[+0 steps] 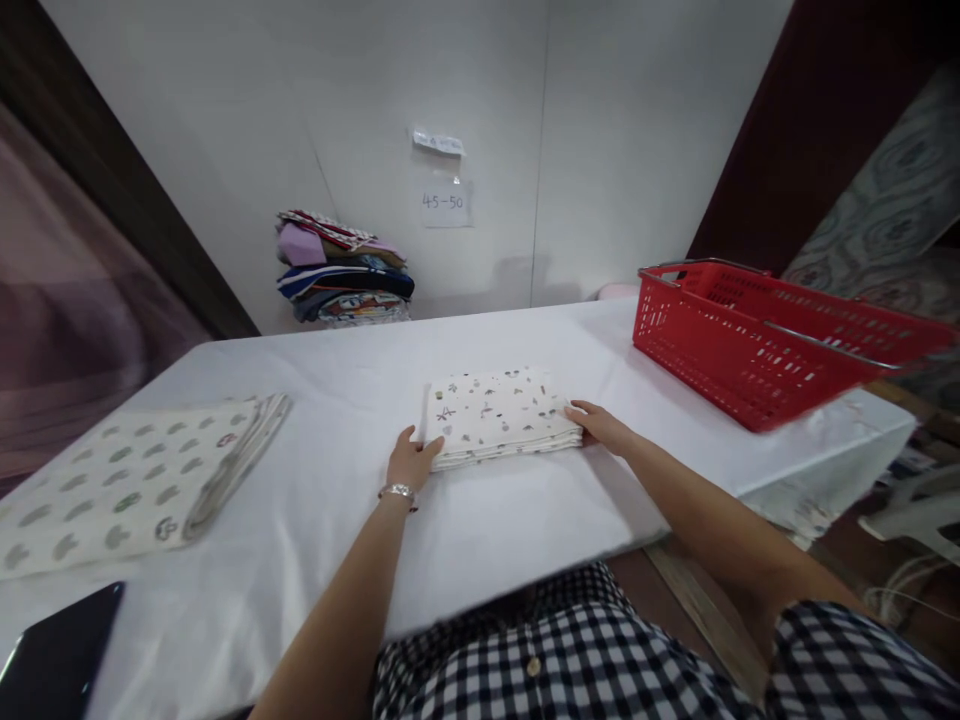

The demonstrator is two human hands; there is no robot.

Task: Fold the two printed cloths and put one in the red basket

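Observation:
A folded white cloth point(499, 412) with small scattered printed motifs lies flat on the white-covered table in front of me, its layers showing along the near edge. My left hand point(411, 462), with a bracelet at the wrist, grips its near left corner, the thumb on the edge. At the opposite side, my right hand point(598, 424) holds the right edge, fingertips on top and the rest of the grip partly hidden. A larger folded cloth point(127, 480) with grey mushroom-like prints rests on the left of the table, apart from both hands.
On the right of the table point(525, 560) stands a red plastic basket point(720, 340) with metal handles. A pile of folded fabrics point(345, 275) sits beyond the far edge by the wall. A dark flat device point(64, 650) lies at the near left. A paper sign point(446, 204) reads 45-50.

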